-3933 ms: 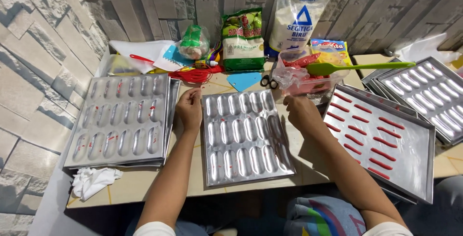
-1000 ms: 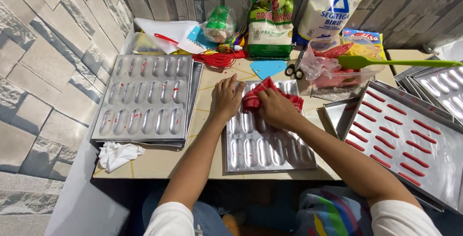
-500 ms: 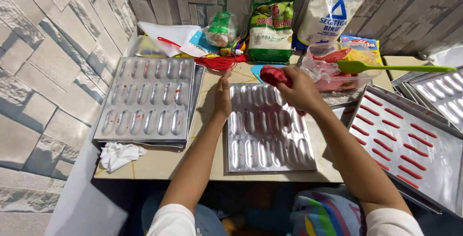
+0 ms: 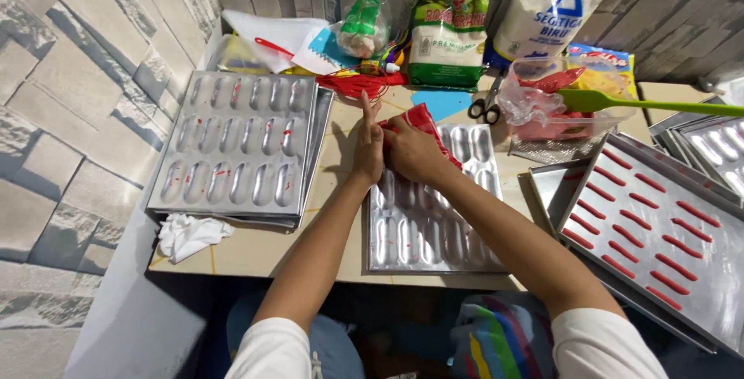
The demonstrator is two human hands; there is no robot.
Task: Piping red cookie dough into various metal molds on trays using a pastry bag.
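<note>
Now right hand [image 4: 415, 150] fingers pinching red piping bag [image 4: 425, 122]; left hand [image 4: 368, 146] fingers pressed together.

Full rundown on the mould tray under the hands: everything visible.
The mould tray is a rectangular sheet of shiny silver metal, pressed into rows of elongated oval cavities, some faintly smeared red. It lies flat on the tiled table, its near edge close to the table's front edge. The left hand rests at its far left corner; the right hand lies over its far end, gripping a red piping bag. Both forearms cross above it, hiding part of the surface.
</note>
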